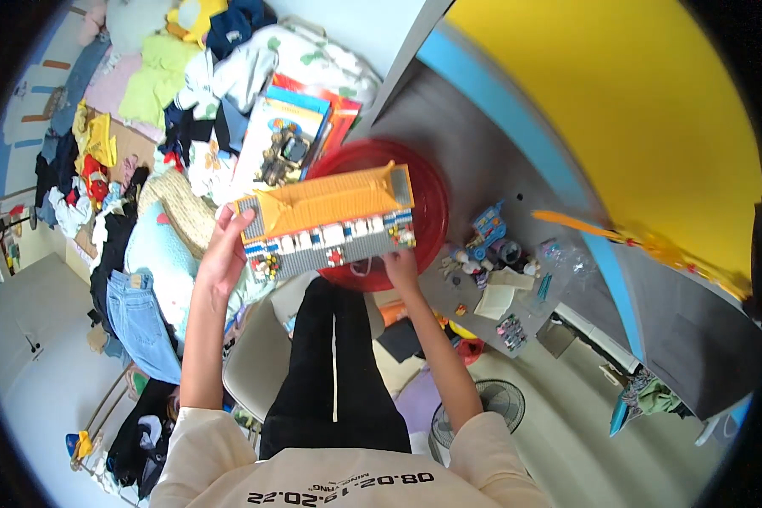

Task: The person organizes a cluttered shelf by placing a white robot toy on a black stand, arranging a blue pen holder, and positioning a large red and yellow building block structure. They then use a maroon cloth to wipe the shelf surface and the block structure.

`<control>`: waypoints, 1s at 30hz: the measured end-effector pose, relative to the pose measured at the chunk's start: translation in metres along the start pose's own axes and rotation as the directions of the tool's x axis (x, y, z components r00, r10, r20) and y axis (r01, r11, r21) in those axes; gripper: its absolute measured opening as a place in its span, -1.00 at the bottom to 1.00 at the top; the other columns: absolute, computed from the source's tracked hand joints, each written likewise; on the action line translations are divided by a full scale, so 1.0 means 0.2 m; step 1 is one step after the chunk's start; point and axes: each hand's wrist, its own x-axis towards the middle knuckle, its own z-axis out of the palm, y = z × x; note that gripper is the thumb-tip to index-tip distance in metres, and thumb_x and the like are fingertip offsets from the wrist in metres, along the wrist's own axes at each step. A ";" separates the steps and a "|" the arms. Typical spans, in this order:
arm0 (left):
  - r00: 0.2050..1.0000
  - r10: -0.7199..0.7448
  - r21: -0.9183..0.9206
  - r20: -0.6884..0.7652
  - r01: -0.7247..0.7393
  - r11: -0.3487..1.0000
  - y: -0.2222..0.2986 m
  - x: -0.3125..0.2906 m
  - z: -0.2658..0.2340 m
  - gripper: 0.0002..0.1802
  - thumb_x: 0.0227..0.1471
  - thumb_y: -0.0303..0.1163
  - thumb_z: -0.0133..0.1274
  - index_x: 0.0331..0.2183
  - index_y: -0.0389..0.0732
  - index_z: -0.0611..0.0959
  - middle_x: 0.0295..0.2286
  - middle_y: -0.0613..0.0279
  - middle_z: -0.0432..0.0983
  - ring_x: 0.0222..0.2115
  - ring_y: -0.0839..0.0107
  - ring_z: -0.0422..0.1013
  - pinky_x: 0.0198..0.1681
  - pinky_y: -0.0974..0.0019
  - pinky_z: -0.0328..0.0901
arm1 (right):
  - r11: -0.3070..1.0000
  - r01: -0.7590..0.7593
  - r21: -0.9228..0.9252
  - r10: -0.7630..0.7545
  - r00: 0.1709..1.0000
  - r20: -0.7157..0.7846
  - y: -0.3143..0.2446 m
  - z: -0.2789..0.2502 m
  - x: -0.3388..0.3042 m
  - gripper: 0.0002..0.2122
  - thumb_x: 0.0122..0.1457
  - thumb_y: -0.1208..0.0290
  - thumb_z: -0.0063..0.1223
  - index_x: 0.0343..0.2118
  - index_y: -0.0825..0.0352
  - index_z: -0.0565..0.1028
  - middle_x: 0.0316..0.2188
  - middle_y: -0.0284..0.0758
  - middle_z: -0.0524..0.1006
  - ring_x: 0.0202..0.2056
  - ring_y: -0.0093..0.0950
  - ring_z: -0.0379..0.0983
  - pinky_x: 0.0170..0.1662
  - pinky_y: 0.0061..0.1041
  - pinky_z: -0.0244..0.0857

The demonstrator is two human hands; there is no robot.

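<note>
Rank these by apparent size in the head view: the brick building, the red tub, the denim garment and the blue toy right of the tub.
1. Brick building and red tub: unsure which, since the building is nearer and hides part of the tub.
2. Denim garment.
3. Blue toy.

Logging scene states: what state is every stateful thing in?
Toy-brick building: assembled, orange roof on, held up.
Left hand: closed on the building's left end.
Right hand: at its lower right edge; fingers partly hidden, grip unclear.
Red tub: partly hidden behind the building.
Illustrated booklet: picture side up.
Blue jeans: draped.
Cream booklet: looks open.
Fan: spinning or stopped, can't tell.
</note>
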 end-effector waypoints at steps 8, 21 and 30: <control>0.998 0.007 0.060 0.056 -0.010 0.998 0.33 -0.55 0.32 -0.64 -0.09 -0.43 0.12 -0.20 -0.16 0.40 -0.28 0.22 0.46 -0.29 0.43 0.42 -0.23 0.37 0.37 | 0.466 -0.198 0.863 0.212 0.971 0.108 -1.20 -0.79 -0.30 -0.64 0.22 0.21 -0.26 -0.03 0.35 0.28 -0.21 -0.30 0.39 -0.19 -0.49 0.34 -0.14 -0.45 0.26; 0.861 -0.134 0.245 0.490 0.012 0.970 0.56 -1.41 1.34 -0.77 -0.05 -0.29 0.11 -0.36 -0.11 0.42 -0.38 0.34 0.45 -0.38 0.53 0.40 -0.36 0.44 0.34 | 0.385 0.178 0.906 0.414 0.844 -0.342 -1.82 -1.75 -1.26 -0.70 0.19 0.29 -0.18 -0.01 0.16 0.31 -0.24 -0.44 0.43 -0.43 -0.58 0.41 -0.51 -0.56 0.33; 0.588 -0.206 0.367 0.782 -0.166 0.915 0.51 -1.73 2.18 -0.62 0.05 -0.19 -0.07 -0.20 -0.30 0.39 -0.25 0.15 0.42 -0.26 0.44 0.40 -0.17 0.37 0.30 | 0.721 0.395 0.570 0.268 0.600 -0.754 -1.92 -2.47 -1.53 -0.67 0.18 0.32 -0.29 -0.02 0.28 0.34 -0.41 -0.48 0.43 -0.62 -0.75 0.26 -0.56 -0.75 0.24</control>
